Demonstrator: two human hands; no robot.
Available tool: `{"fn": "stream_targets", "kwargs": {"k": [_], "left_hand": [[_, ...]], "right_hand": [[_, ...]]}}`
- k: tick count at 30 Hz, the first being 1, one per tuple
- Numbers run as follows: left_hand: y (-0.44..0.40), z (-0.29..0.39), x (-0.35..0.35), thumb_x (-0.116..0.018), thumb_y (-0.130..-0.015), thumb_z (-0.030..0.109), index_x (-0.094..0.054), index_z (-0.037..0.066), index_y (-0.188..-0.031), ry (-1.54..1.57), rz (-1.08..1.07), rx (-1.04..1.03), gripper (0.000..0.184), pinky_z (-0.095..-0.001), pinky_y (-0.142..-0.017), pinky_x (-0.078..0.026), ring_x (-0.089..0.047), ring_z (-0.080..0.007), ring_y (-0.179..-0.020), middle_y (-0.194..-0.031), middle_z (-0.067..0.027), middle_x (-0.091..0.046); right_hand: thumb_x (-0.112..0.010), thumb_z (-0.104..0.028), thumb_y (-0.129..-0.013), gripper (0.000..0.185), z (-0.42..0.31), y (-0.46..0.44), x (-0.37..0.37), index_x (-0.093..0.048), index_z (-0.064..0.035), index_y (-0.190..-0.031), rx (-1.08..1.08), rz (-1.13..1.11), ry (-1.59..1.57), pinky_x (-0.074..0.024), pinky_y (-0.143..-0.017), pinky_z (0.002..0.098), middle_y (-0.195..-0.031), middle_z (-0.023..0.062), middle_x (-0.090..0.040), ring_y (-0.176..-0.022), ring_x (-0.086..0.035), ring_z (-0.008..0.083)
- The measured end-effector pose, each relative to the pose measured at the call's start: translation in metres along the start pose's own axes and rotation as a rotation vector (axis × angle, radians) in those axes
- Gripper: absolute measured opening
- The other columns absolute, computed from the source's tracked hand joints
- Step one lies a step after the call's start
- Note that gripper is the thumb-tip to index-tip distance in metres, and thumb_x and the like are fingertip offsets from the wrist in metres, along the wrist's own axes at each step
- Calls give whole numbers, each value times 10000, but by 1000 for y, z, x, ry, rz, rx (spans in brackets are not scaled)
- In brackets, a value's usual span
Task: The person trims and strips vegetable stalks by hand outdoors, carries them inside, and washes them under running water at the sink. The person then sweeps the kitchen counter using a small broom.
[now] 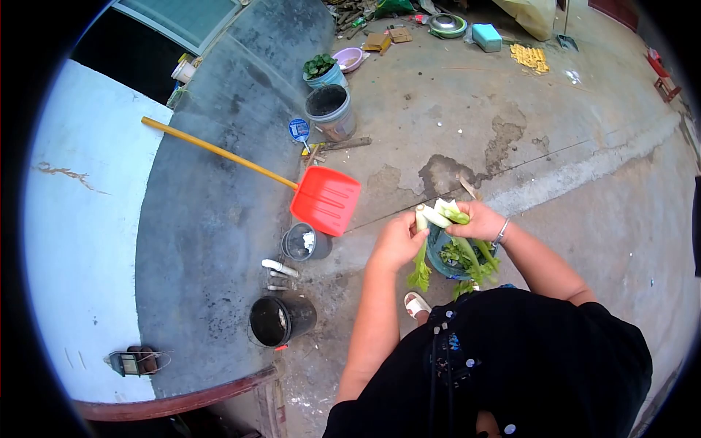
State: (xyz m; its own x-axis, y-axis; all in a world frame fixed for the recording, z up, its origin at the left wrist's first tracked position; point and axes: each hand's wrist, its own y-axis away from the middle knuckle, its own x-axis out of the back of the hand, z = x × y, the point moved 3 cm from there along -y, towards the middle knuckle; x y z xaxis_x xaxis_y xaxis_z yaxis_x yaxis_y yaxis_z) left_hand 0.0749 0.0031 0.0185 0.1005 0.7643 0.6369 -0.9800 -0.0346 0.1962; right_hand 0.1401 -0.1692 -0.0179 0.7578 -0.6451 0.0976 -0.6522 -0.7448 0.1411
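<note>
My left hand [399, 238] is closed on a pale celery stalk [421, 222], whose green leaves hang below the fingers. My right hand [478, 220] grips thicker celery stalks [447, 209] by their whitish base, with the leafy ends trailing down toward my body. Both hands are close together in front of me, the stalk ends almost meeting between them. Right under them stands a blue-green bucket [434, 255] with green leaves [456, 254] in it. The fingertips are partly hidden by the stalks.
A red shovel [326, 200] leans on the wall at left. Beside it stand a small grey bucket [298, 243], white pipe ends [280, 268] and a black bucket [303, 315]. Farther off are a pail [337, 131], a potted plant [319, 67] and a blue box [486, 38].
</note>
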Motion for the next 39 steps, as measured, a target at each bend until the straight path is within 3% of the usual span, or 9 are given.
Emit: {"fn": "stream_targets", "kwargs": {"k": [9, 13, 15, 17, 23, 26, 32, 35, 39], "left_hand": [[11, -23, 59, -622, -701, 93, -528, 23, -857, -335, 258, -80, 195, -405, -679, -441, -556, -342, -750, -785, -158, -577], [0, -32, 60, -604, -712, 90, -543, 29, -862, -261, 306, 12, 173, -381, -673, -455, -570, -333, -736, -778, -156, -588], [-11, -31, 33, -606, -719, 119, -576, 40, -887, 128, 227, -54, 188, -350, -664, -468, -580, -330, -716, -774, -166, -598], [-6, 11, 15, -636, -718, 99, -605, 26, -889, 260, 201, -127, 188, -277, -617, -440, -534, -115, -660, -702, -83, -567], [-13, 20, 0, -649, -739, 152, -621, 39, -857, 18, 261, -217, 165, -285, -623, -449, -569, -205, -652, -725, -95, -597], [-17, 18, 2, -632, -754, 158, -612, 43, -834, 34, 395, -439, 141, -314, -595, -447, -565, -232, -620, -692, -109, -596], [-12, 19, 5, -610, -770, 205, -606, 92, -825, -159, 263, -81, 126, -335, -638, -453, -576, -279, -683, -675, -118, -594], [-20, 10, 0, -611, -763, 229, -604, 107, -833, -235, 330, -323, 140, -360, -639, -454, -571, -311, -712, -735, -118, -603], [-17, 16, 2, -618, -754, 223, -606, 111, -847, -236, 310, -243, 146, -370, -631, -452, -573, -305, -729, -788, -118, -601]], "right_hand": [[-680, -194, -674, 264, -5, 13, 62, -602, -25, -862, -43, -30, 293, -456, -638, 258, -707, 36, -618, -652, -554, 103], [-708, -202, -691, 268, -15, 14, 45, -608, -39, -880, -71, -16, 23, -448, -638, 254, -733, 7, -613, -671, -538, 82], [-706, -198, -711, 285, -4, 7, 26, -593, -35, -916, -81, 14, -164, -435, -637, 214, -771, -3, -594, -682, -523, 65], [-691, -180, -727, 276, 2, 1, 6, -584, -44, -942, -55, 15, -363, -435, -630, 213, -789, 7, -590, -698, -539, 84], [-677, -162, -738, 235, 26, -15, -31, -581, -45, -918, -56, 85, -711, -425, -586, 223, -798, 24, -594, -703, -564, 109], [-655, -136, -747, 179, 24, -14, -35, -587, -42, -884, -126, 167, -638, -411, -543, 221, -756, 9, -578, -619, -538, 98], [-627, -225, -785, 183, 2, -13, -5, -595, -46, -793, -68, 352, -534, -382, -484, 217, -645, -3, -547, -523, -484, 71], [-623, -256, -792, 221, -22, -9, 13, -594, -37, -794, -77, 235, -181, -379, -479, 217, -610, -5, -535, -509, -475, 67], [-605, -253, -797, 233, -26, -11, 12, -589, -20, -802, -141, 258, -77, -411, -482, 224, -602, 4, -558, -502, -493, 72]]}}
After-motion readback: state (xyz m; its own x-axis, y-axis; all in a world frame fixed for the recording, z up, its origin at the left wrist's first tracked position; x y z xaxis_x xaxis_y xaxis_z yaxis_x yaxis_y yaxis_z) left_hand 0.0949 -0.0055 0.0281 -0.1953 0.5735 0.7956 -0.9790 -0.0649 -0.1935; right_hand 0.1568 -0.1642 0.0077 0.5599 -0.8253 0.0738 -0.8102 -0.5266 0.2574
